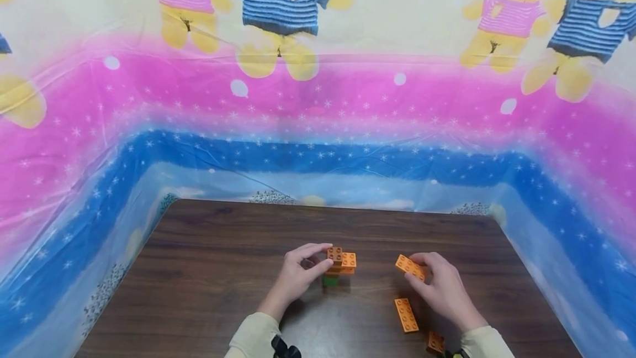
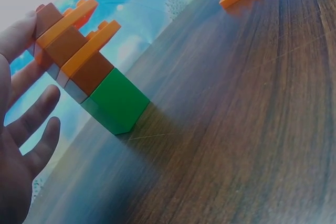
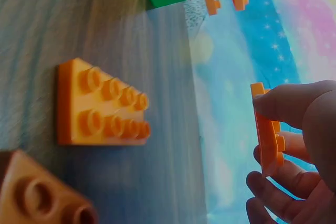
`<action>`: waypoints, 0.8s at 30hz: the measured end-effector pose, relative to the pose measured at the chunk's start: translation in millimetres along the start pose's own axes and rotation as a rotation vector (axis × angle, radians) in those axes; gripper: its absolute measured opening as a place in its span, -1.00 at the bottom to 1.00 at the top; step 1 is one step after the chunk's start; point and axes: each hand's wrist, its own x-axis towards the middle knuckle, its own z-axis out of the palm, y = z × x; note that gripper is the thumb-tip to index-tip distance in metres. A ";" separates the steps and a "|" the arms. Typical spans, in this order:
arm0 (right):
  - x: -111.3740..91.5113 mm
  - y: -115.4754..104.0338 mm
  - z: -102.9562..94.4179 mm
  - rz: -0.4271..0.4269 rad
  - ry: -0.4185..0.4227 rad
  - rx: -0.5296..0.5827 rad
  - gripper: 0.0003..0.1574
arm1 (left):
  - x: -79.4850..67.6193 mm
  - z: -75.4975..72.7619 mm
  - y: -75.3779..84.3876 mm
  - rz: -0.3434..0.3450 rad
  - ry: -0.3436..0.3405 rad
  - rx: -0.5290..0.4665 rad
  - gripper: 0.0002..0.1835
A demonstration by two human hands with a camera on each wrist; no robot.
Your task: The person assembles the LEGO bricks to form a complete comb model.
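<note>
A tower of toy building bricks [image 2: 86, 66] stands on the table, with a green brick [image 2: 118, 100] at its base and brown bricks alternating with orange ones above. Two orange bricks jut out from one side of it. My left hand [image 1: 296, 272] pinches the brown brick [image 1: 334, 255] at the top between thumb and fingers; its other fingers are spread beside the tower. To the right, my right hand [image 1: 442, 283] holds a thin orange brick [image 1: 410, 267] above the table, thumb on one side and fingers on the other, studs showing.
On the dark wooden table [image 1: 208, 269], an orange brick [image 1: 406, 315] lies studs up below my right hand. A brown brick [image 1: 435, 342] sits near my right sleeve. Behind the table hangs a printed cloth [image 1: 318, 109] with bears.
</note>
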 end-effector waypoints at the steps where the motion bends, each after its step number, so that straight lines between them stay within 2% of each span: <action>1: 1.4 -2.6 -0.4 -0.008 0.002 0.007 -0.60 | -0.1 0.0 0.2 -0.002 0.000 -0.001 -0.65; 17: 23.7 -32.2 2.6 -0.165 0.011 0.098 -0.57 | -0.7 -0.4 0.9 0.002 0.003 0.003 -0.65; 24: 34.8 -51.4 4.5 -0.265 0.021 0.128 -0.55 | -0.8 -0.2 -0.5 0.009 0.003 0.003 -0.66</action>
